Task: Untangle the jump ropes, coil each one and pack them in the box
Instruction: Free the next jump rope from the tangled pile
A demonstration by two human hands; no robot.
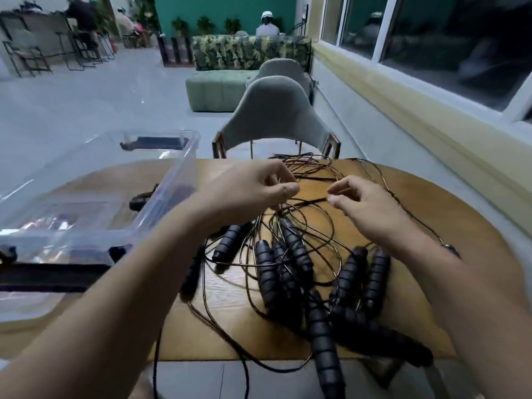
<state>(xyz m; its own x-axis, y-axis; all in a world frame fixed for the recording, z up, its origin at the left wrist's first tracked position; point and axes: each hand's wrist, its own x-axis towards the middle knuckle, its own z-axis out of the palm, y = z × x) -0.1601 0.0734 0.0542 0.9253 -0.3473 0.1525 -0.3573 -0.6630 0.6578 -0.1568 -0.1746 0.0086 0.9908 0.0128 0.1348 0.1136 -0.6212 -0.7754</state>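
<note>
A tangle of black jump ropes point(302, 243) lies on the wooden table point(449, 226), with several ribbed black handles point(290, 254) bunched near me and thin cords looping toward the far edge. My left hand point(253, 187) pinches thin cords between thumb and fingers above the tangle. My right hand point(365, 204) hovers just right of it, thumb and forefinger close around a cord strand. The clear plastic box point(161, 203) stands on the left of the table.
A grey chair point(276, 116) is tucked in at the table's far edge, a second one behind it. One cord runs along the right rim of the table, and others hang over the near edge. People sit far back in the room.
</note>
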